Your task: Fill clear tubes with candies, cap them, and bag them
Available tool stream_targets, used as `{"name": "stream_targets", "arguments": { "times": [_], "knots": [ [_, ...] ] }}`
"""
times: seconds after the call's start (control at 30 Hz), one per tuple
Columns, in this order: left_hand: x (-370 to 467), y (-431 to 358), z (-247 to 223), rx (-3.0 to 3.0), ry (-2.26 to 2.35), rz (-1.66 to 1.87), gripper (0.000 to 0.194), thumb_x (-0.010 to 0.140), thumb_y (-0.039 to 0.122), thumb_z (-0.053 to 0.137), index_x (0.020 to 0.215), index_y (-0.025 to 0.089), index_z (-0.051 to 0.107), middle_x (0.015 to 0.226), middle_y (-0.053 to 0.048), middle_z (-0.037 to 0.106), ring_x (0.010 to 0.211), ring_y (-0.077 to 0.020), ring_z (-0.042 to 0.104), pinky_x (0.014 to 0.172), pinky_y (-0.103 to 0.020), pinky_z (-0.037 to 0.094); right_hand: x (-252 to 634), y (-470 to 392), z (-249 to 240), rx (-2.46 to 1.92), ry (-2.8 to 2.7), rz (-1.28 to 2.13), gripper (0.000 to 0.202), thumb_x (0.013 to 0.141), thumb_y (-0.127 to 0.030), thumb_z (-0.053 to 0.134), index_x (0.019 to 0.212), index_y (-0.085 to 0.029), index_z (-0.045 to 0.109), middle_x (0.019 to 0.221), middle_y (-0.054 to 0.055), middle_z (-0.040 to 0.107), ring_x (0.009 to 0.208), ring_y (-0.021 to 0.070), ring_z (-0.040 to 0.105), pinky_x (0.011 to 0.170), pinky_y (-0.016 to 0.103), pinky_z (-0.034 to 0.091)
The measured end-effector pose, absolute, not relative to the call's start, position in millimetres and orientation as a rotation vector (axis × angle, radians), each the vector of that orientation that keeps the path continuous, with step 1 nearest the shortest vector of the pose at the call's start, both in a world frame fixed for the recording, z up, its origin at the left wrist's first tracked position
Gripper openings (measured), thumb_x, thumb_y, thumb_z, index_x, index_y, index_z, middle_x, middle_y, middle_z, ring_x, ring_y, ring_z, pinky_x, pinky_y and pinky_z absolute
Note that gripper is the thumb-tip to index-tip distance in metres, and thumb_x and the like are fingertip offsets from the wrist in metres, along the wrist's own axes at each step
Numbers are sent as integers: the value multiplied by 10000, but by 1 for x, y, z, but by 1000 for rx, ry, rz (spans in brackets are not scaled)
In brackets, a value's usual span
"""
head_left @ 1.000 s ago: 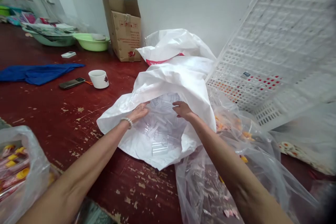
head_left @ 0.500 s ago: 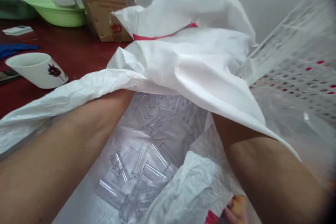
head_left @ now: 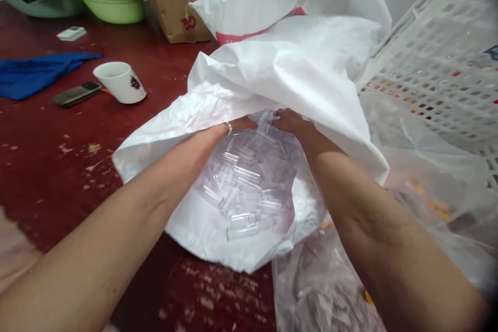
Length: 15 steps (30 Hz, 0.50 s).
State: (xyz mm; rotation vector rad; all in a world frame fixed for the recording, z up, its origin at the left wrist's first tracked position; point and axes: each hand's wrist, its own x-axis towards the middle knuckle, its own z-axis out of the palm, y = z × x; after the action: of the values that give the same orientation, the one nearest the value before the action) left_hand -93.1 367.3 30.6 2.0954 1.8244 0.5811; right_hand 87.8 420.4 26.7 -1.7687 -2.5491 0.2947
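A large white woven sack (head_left: 233, 83) lies open with its mouth toward me, and several clear plastic tubes (head_left: 247, 175) are spread inside it. Both my arms reach into the mouth. My left hand (head_left: 244, 123), below a beaded bracelet, is at the tubes deep in the sack, its fingers mostly hidden. Across from it my right hand (head_left: 287, 119) is curled at the other side of a small bunch of clear tubes (head_left: 266, 118). The bunch sits between the two hands; the fingertips are too blurred to make out.
On the red table (head_left: 50, 150) are a white cup (head_left: 120, 83), a phone (head_left: 78, 94), a blue cloth (head_left: 42, 73) and a small white box (head_left: 71, 33). Behind stand a green basin (head_left: 111, 6) and a cardboard box (head_left: 175, 0). A white perforated basket (head_left: 436, 72) and plastic bags (head_left: 322, 280) are at right.
The view has pulled back, showing more table and the sack's whole lower edge. My hands, hidden under the sack's upper flap before, now show at a bunch of tubes.
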Motion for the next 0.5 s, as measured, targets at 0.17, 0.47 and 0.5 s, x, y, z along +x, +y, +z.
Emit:
{"name": "stream_targets", "arguments": {
  "times": [0.17,0.47,0.5],
  "knots": [
    [-106,313,49,2110,1709,257,765,692,305,646,1398,188,376,1235,-85,582,1065,-255,557,924,-306,431,83,368,42,-1814,-2585,459,562,820,-318,582,1357,-257,431,1396,135,401,1239,340,445,954,520,405],
    [-123,174,67,2372,1837,883,419,781,-2,392,1132,141,569,1056,-88,599,1024,-217,543,908,-370,447,87,208,69,-1102,-2575,453,227,863,-131,459,974,-144,657,959,90,646,852,197,598,786,333,481],
    [-126,153,63,2381,1816,897,414,756,-46,357,1038,135,600,998,-83,605,982,-204,548,879,-353,458,88,188,64,-1043,-2627,498,214,860,-129,474,971,-147,656,948,84,648,852,195,592,770,323,480]
  ]
}}
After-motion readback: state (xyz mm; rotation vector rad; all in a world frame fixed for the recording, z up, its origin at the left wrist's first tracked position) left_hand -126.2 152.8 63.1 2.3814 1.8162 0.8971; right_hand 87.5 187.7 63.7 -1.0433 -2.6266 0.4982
